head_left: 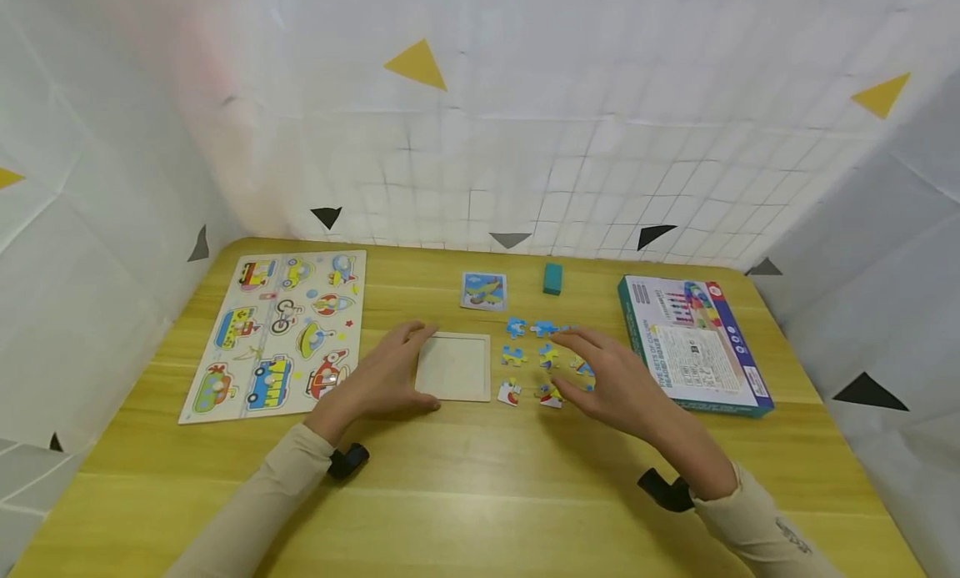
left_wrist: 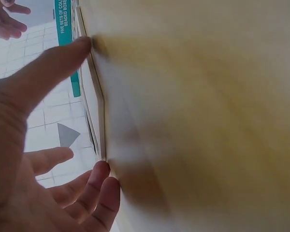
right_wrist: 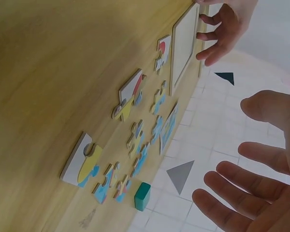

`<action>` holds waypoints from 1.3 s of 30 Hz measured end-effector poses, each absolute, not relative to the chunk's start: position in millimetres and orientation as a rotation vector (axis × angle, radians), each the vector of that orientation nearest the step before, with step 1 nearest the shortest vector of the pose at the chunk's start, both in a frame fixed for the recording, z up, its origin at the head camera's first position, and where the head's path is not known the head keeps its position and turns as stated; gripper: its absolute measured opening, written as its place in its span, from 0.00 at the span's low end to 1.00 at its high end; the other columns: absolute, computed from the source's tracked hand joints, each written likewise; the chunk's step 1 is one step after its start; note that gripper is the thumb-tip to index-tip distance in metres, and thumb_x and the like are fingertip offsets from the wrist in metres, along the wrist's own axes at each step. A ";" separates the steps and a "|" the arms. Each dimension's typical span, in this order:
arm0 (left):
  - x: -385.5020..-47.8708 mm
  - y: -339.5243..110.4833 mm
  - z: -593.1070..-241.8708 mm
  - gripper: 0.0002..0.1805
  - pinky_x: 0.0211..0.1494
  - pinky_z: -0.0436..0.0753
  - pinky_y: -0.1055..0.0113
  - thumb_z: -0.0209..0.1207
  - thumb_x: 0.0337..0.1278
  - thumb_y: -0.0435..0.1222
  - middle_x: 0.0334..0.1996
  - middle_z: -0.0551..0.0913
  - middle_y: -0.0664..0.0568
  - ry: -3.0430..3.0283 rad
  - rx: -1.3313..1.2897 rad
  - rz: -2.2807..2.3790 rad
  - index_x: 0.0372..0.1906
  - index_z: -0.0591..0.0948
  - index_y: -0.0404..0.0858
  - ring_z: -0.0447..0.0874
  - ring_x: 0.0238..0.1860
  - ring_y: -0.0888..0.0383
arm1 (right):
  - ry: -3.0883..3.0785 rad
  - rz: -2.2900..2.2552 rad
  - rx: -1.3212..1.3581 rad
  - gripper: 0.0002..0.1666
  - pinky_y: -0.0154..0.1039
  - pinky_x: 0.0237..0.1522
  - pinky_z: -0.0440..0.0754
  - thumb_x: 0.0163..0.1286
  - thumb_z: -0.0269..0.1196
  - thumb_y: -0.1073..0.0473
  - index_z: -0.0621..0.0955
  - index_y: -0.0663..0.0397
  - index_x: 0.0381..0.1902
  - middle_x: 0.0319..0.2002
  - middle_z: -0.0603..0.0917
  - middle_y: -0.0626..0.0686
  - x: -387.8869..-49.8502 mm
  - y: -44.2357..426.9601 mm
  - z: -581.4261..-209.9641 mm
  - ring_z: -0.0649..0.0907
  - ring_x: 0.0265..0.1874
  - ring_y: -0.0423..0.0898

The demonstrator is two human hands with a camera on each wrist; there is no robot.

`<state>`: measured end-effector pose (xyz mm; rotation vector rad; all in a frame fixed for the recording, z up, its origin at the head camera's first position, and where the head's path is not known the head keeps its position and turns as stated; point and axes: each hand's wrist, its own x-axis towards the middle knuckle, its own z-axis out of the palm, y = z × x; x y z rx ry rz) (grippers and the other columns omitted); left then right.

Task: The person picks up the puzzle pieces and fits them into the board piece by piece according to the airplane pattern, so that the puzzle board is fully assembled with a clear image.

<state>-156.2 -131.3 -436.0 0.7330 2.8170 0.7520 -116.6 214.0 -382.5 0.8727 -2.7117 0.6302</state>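
"Nearest stuff, quick?"
"Beige sleeves (head_left: 262,495), a black wrist mount (head_left: 348,461) at each wrist, wood-grain counter (head_left: 465,511) underneath."
"Left hand?"
"Left hand (head_left: 384,365) grasps the wooden puzzle tray (head_left: 453,369) at its left end: thumb on the near edge, fingertips at the far-left corner. Tray lies flat, mid-counter."
"Right one?"
"Right hand (head_left: 615,382) is released, fingers apart and loosely bent, above the jigsaw pieces (head_left: 549,357)."
"Pieces where?"
"Just right of the tray. Nine, separate, roughly three by three; blue, yellow, white, some red. Right hand hides a few in the head view."
"Sides?"
"Vehicle puzzle board (head_left: 281,344) left of the left hand. Bead-set box (head_left: 667,311) on the right, beyond the right hand."
"Far end?"
"Airplane picture card (head_left: 483,291) past the tray, teal block (head_left: 552,278) to its right. Behind: white sheet (head_left: 525,77) with yellow and dark triangles."
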 end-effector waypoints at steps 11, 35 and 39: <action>-167.9 -127.0 -433.4 0.62 0.63 0.71 0.51 0.81 0.31 0.55 0.67 0.64 0.42 2.760 0.712 0.748 0.76 0.64 0.37 0.68 0.61 0.47 | -2.666 0.657 0.937 0.29 0.53 0.44 0.82 0.62 0.73 0.55 0.81 0.60 0.59 0.55 0.82 0.57 -125.7 210.0 -382.8 0.83 0.50 0.56; -184.9 -122.6 -434.3 0.61 0.65 0.70 0.53 0.83 0.31 0.50 0.68 0.59 0.43 2.653 0.616 0.876 0.75 0.65 0.38 0.69 0.61 0.47 | -2.774 0.622 0.888 0.27 0.53 0.46 0.82 0.62 0.72 0.53 0.82 0.57 0.57 0.54 0.82 0.57 -152.0 194.5 -386.1 0.83 0.50 0.55; -187.0 -121.7 -434.1 0.61 0.65 0.70 0.53 0.83 0.31 0.50 0.68 0.60 0.43 2.654 0.619 0.865 0.75 0.65 0.39 0.69 0.61 0.47 | -2.822 0.601 0.876 0.26 0.53 0.48 0.81 0.63 0.72 0.54 0.82 0.58 0.57 0.55 0.82 0.57 -162.3 192.4 -389.0 0.83 0.51 0.55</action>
